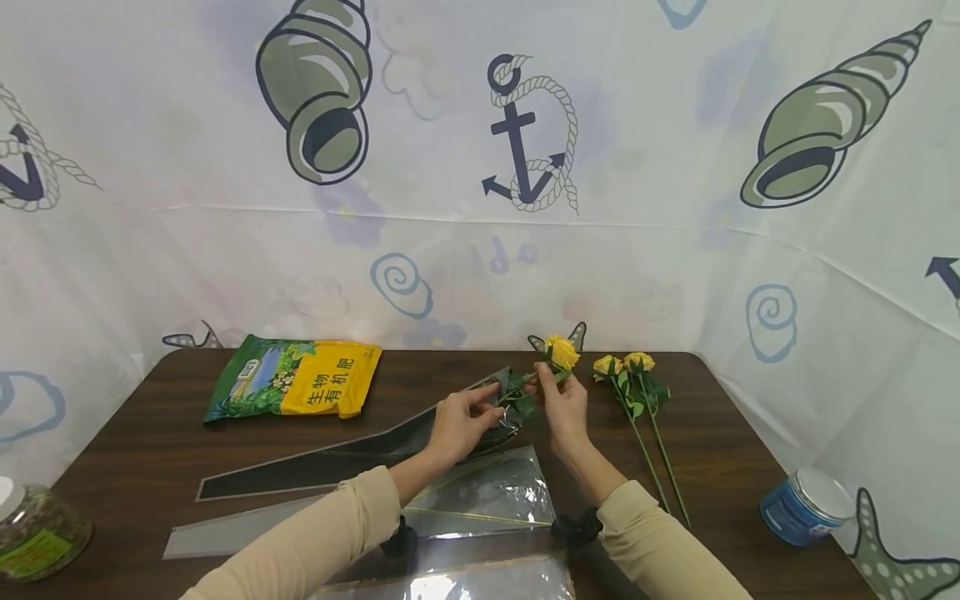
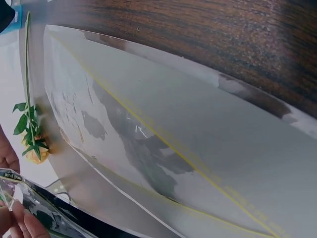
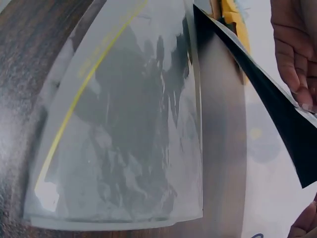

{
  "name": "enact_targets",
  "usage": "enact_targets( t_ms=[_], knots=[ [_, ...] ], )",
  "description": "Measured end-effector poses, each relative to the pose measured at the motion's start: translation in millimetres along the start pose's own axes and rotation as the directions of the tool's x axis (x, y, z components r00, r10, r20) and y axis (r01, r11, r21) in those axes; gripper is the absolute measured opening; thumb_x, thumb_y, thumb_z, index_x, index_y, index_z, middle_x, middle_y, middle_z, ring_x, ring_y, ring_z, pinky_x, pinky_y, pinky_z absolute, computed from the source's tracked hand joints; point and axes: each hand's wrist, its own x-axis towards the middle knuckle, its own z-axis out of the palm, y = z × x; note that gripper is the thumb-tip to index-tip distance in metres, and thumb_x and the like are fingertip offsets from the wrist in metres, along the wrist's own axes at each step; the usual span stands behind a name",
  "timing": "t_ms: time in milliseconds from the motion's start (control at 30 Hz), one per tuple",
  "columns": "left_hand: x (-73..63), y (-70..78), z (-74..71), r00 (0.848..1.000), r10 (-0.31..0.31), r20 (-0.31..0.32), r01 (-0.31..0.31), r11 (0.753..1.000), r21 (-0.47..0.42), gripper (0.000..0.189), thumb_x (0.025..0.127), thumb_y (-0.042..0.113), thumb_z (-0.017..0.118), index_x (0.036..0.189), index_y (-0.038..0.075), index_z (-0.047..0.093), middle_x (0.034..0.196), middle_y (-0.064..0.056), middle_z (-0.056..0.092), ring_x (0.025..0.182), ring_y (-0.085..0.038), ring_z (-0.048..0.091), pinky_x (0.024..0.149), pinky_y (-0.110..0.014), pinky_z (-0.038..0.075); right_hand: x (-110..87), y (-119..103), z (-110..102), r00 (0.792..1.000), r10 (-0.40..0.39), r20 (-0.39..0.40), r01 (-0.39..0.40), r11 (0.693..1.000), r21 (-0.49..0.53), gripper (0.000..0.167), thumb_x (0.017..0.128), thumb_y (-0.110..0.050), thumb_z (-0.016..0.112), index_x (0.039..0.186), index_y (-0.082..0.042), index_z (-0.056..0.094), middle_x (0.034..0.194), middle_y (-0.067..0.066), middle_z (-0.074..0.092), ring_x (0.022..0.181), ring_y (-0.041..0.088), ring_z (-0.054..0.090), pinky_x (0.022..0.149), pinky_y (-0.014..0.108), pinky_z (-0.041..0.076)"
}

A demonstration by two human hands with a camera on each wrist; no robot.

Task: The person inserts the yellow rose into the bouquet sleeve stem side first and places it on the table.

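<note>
My left hand (image 1: 459,425) pinches the mouth of a long black flower sleeve (image 1: 330,460), a tapering wrapper with a pale edge and a clear side. Just right of it, my right hand (image 1: 562,408) grips a yellow rose (image 1: 562,352) below its bloom. The rose's leaves sit at the sleeve's opening, and its lower stem is hidden there. In the left wrist view, fingertips (image 2: 29,225) hold the crinkled clear edge of the wrapper. The right wrist view has the black sleeve (image 3: 277,114) slanting down from the left hand (image 3: 294,59).
More clear sleeves (image 1: 487,492) lie in front of the hands. Two yellow roses (image 1: 639,363) with long stems rest to the right. A green-and-yellow bag (image 1: 296,377) is at the back left, a jar (image 1: 41,529) at the left edge, and a blue tin (image 1: 806,507) at the right.
</note>
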Motion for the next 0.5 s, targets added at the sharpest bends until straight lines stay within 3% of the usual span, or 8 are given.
enact_targets(
  t_ms=[100,267,500],
  knots=[
    [0.0,-0.4,0.9,1.0,0.005,-0.001,-0.005,1.0,-0.002,0.04,0.085,0.01,0.069,0.124,0.006,0.062,0.08,-0.007,0.071,0.068,-0.016,0.067,0.05,-0.022,0.043,0.2,0.8,-0.9,0.999,-0.022,-0.031,0.022,1.0,0.004,0.033,0.095,-0.02,0.058,0.119,0.0,0.049,0.085,0.002,0.067,0.071,0.009,0.066,0.079,0.039,0.052],
    [1.0,-0.1,1.7,1.0,0.013,0.001,-0.013,1.0,0.003,0.04,0.084,0.01,0.07,0.124,0.005,0.062,0.079,-0.007,0.071,0.068,-0.016,0.067,0.051,-0.021,0.044,1.4,4.1,-2.5,0.995,-0.059,-0.076,0.052,0.995,-0.09,0.044,0.092,-0.018,0.061,0.129,-0.004,0.041,0.109,0.008,0.057,0.097,0.013,0.057,0.081,0.034,0.05],
    [-0.2,-0.2,3.4,1.0,0.027,-0.009,-0.028,0.999,-0.016,0.039,0.085,0.009,0.069,0.123,0.004,0.062,0.079,-0.007,0.07,0.068,-0.017,0.067,0.05,-0.021,0.042,-1.8,8.0,-4.8,0.995,-0.086,-0.047,0.079,0.988,-0.135,0.049,0.091,-0.016,0.062,0.131,0.003,0.039,0.13,0.019,0.046,0.123,0.029,0.042,0.103,0.045,0.033]
  ],
)
